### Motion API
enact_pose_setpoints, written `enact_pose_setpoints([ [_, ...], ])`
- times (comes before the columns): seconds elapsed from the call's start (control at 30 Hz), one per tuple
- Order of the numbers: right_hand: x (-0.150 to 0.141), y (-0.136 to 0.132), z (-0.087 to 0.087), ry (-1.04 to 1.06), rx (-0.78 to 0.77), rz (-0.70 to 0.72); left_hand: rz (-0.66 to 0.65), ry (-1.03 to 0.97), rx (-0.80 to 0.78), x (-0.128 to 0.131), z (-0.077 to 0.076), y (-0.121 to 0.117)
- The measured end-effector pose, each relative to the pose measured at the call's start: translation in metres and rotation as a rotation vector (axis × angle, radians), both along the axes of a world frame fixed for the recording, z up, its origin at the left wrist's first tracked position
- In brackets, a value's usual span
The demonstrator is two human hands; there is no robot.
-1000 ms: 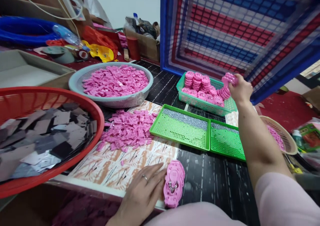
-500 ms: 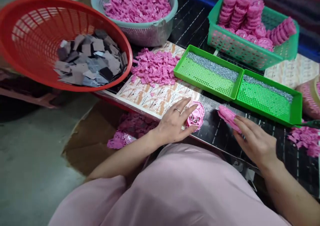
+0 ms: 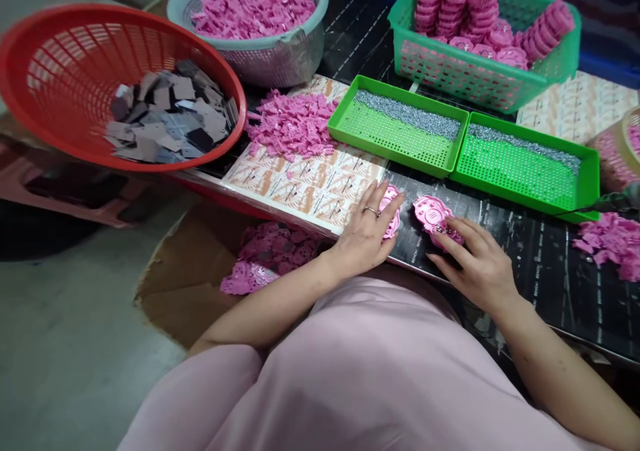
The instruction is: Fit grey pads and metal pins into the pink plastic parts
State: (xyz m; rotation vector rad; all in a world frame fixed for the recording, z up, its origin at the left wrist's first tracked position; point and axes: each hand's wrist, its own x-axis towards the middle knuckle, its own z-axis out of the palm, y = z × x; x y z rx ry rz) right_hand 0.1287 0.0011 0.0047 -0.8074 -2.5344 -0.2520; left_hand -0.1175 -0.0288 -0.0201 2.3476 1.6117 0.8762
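My left hand (image 3: 367, 232), with a ring on one finger, lies over a round pink plastic piece (image 3: 393, 206) at the table edge. Its fingers curl around that piece and cover much of it. Just to the right, my right hand (image 3: 477, 259) grips the near side of a second pink plastic piece (image 3: 431, 212), fingertips on top. This second piece lies face up on the black table top and shows a moulded pattern with small shiny metal spots near my fingertips. A narrow gap separates the two pieces.
Two green trays (image 3: 397, 146) of small metal parts stand behind my hands. Loose pink parts (image 3: 295, 126) lie left of them. Further back are a pale blue basket (image 3: 280, 58), a teal basket (image 3: 480, 81) with stacked pink pieces, and a red basket (image 3: 165, 164) of grey squares.
My right hand has moved left and laid its pink piece face up beside the left one; before, that piece was held on edge. My left hand covers more of its piece.
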Motion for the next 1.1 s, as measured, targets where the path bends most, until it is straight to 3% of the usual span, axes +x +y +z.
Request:
enact_pose_setpoints([
  [0.23,-0.026,0.002,0.001,0.041,-0.176,-0.282,-0.047,-0.072,-0.050,0.019,0.001,0.004],
  [0.43,-0.032,0.002,0.000,0.073,-0.202,-0.324,-0.036,-0.145,-0.096,0.014,0.008,0.001],
  [0.63,-0.015,0.005,0.002,0.247,-0.226,-0.348,0.016,-0.055,-0.021,-0.016,0.008,0.001],
  [0.87,0.017,0.000,-0.005,0.015,-0.082,-0.565,0.044,0.129,-0.022,-0.034,-0.001,-0.003],
  [1.1,0.008,-0.016,-0.006,-0.090,-0.049,-0.536,-0.079,0.125,-0.026,-0.022,0.001,0.001],
])
